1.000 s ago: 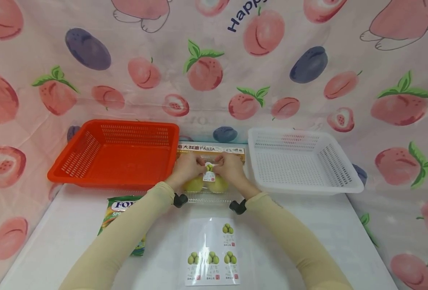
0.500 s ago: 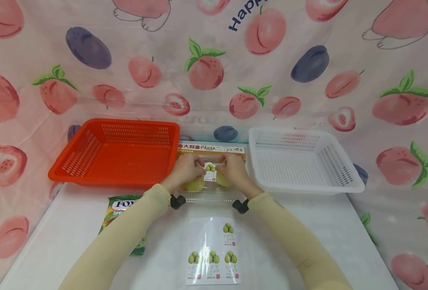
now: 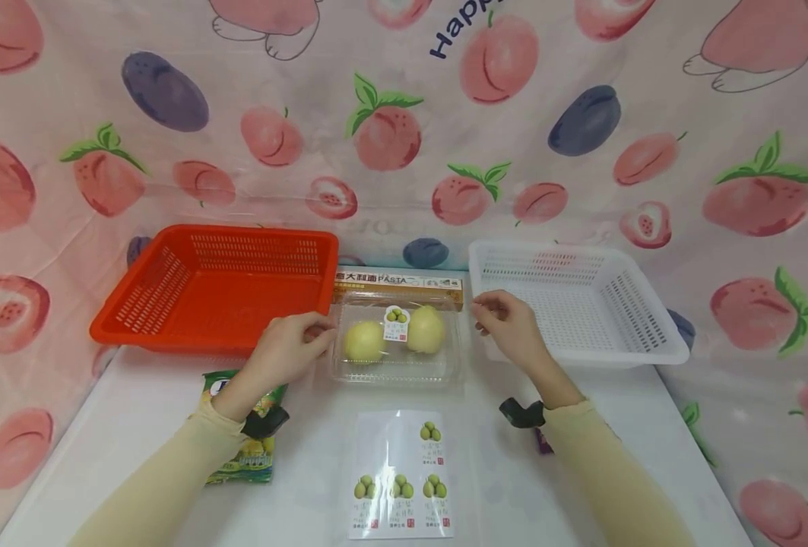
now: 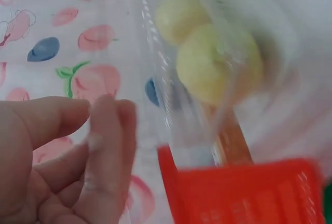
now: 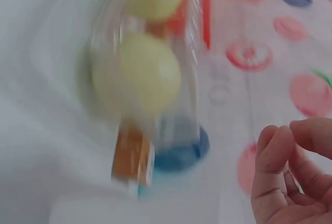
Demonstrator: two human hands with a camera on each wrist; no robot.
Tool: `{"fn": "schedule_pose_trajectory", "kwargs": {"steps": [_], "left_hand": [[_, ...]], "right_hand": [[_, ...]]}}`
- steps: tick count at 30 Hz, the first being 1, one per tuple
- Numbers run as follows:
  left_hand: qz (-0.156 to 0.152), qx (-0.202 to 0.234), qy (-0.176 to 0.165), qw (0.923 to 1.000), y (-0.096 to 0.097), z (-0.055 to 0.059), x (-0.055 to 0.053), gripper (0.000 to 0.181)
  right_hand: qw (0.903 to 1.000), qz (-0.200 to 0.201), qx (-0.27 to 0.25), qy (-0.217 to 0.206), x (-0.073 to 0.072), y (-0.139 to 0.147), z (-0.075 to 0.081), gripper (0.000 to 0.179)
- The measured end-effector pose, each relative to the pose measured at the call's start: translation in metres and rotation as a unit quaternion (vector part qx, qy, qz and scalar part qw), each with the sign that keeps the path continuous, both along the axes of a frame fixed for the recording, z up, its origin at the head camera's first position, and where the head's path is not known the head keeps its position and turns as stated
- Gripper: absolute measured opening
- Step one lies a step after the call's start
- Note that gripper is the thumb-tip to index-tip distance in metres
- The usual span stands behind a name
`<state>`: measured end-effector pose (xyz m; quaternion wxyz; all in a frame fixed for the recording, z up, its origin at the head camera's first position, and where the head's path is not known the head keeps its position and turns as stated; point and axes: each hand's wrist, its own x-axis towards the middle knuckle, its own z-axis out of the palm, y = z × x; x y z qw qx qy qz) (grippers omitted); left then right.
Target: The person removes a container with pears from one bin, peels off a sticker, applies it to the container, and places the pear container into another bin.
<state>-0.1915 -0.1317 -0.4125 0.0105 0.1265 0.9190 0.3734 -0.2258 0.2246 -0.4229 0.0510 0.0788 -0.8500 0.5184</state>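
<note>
A clear plastic clamshell box (image 3: 404, 368) stands closed in the middle of the table with two pale yellow-green pears (image 3: 426, 330) inside. On its lid sits a white sticker (image 3: 396, 324) printed with green fruit. My left hand (image 3: 287, 353) hovers off the box's left side, fingers loosely bent and holding nothing. Off the right side, before the white basket, is my right hand (image 3: 513, 327), likewise holding nothing, thumb near the fingertips. The right wrist view shows that hand (image 5: 295, 167) apart from the box. In front of the box lies a sticker sheet (image 3: 400, 475).
A red basket (image 3: 239, 346) stands at the back left, a white basket (image 3: 581, 357) at the back right. Behind the clamshell lies a pasta box (image 3: 404, 281). A green FOX'S bag (image 3: 242, 463) is partly under the left wrist; a small purple item (image 3: 543, 442) shows beside the right sleeve.
Both hands have left the sticker and lid and moved apart, one to each side of the box. The sticker stays on the lid, and the purple item has come into sight.
</note>
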Motion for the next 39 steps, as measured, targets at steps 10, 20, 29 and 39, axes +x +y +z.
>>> {"fn": "schedule_pose_trajectory", "kwargs": {"steps": [10, 20, 29, 39], "left_hand": [[-0.052, 0.083, -0.128, 0.9870, -0.038, -0.018, 0.038, 0.042], [-0.055, 0.168, -0.209, 0.9616, -0.037, -0.045, 0.046, 0.067], [-0.058, 0.289, -0.261, 0.9192, -0.016, -0.064, 0.043, 0.074], [0.019, 0.357, -0.272, 0.8935, 0.004, -0.079, 0.025, 0.088]], "right_hand": [[0.9882, -0.129, 0.053, 0.064, 0.025, 0.089, 0.006, 0.031], [0.9382, -0.321, 0.114, 0.061, 0.035, 0.168, 0.000, 0.042], [0.9260, -0.350, 0.136, -0.039, 0.037, 0.218, -0.015, 0.059], [0.9295, -0.336, 0.061, -0.139, 0.039, 0.236, -0.035, 0.082]]}}
